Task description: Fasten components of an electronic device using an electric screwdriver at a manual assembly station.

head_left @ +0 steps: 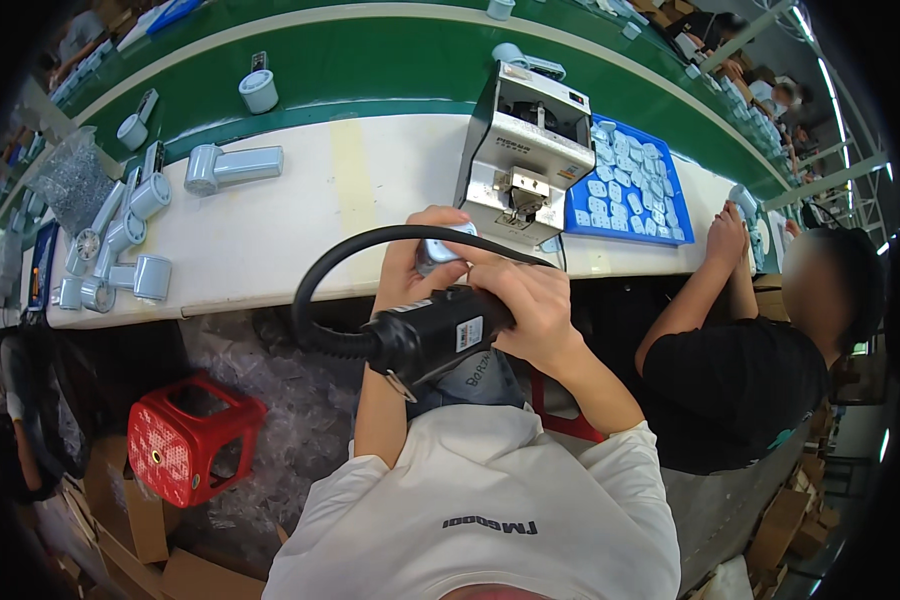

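My left hand (410, 268) is closed around a small pale blue housing (448, 246), whose far end shows between the fingers. My right hand (532, 300) grips a black electric screwdriver (438, 332), its back end pointing left toward my left forearm. The right fingertips reach up against the housing. From the screwdriver's back end a thick black cable (370, 240) loops over both hands. The tool's tip is hidden by my right hand. Just beyond the hands stands a metal screw feeder (515, 150) on the white bench (370, 170).
Right of the feeder, a blue tray (682, 205) holds several flat pale blue pieces. Assembled pale blue units (130, 225) lie at the bench's left, beside a clear plastic bag (70, 185). A green conveyor (350, 70) runs behind. A co-worker (740, 370) sits at right; a red stool (185, 440) stands lower left.
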A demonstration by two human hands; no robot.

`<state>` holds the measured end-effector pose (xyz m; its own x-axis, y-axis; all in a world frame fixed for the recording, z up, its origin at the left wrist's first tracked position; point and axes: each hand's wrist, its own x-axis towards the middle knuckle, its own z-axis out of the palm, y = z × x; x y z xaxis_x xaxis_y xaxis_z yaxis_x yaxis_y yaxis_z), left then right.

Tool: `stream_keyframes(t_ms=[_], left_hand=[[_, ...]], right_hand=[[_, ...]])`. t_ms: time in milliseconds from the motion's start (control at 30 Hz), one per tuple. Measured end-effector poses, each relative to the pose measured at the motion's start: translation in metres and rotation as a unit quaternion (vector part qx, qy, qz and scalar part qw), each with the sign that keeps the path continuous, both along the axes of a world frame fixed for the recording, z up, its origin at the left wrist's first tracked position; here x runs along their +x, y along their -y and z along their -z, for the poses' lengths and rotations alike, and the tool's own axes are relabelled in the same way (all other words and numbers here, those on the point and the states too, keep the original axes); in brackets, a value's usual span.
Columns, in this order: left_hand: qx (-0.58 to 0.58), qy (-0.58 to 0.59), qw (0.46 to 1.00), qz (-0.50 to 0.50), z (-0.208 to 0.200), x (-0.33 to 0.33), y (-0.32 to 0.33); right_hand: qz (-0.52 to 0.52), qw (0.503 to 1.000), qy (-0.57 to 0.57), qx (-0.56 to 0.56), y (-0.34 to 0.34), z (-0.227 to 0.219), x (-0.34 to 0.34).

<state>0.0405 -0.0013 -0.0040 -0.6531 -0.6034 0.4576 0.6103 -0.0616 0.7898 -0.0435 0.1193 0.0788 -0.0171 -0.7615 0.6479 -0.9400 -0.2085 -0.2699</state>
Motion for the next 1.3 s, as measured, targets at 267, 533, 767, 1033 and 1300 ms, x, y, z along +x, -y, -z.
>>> stream_keyframes(t_ms=[267, 533, 767, 1033, 1300], left_hand=[[-0.147, 0.069, 0.987, -0.014, 0.014, 0.001, 0.004], [-0.156, -0.004, 0.987, 0.024, -0.014, 0.006, 0.007], [-0.121, 0.025, 0.991, 0.049, -0.022, 0.005, 0.011], [-0.158, 0.03, 0.987, 0.009, -0.02, -0.003, 0.013], [-0.073, -0.004, 0.997, 0.024, -0.028, -0.01, 0.011]], right_hand=[[-0.021, 0.999, 0.034, -0.004, -0.003, 0.007, 0.002], [-0.051, 0.997, -0.022, -0.05, -0.003, -0.006, -0.009], [-0.027, 0.998, -0.029, -0.053, 0.004, 0.0, -0.016], [-0.002, 0.999, 0.025, -0.032, 0.003, 0.005, -0.015], [0.009, 0.997, 0.067, -0.043, 0.01, 0.006, -0.022]])
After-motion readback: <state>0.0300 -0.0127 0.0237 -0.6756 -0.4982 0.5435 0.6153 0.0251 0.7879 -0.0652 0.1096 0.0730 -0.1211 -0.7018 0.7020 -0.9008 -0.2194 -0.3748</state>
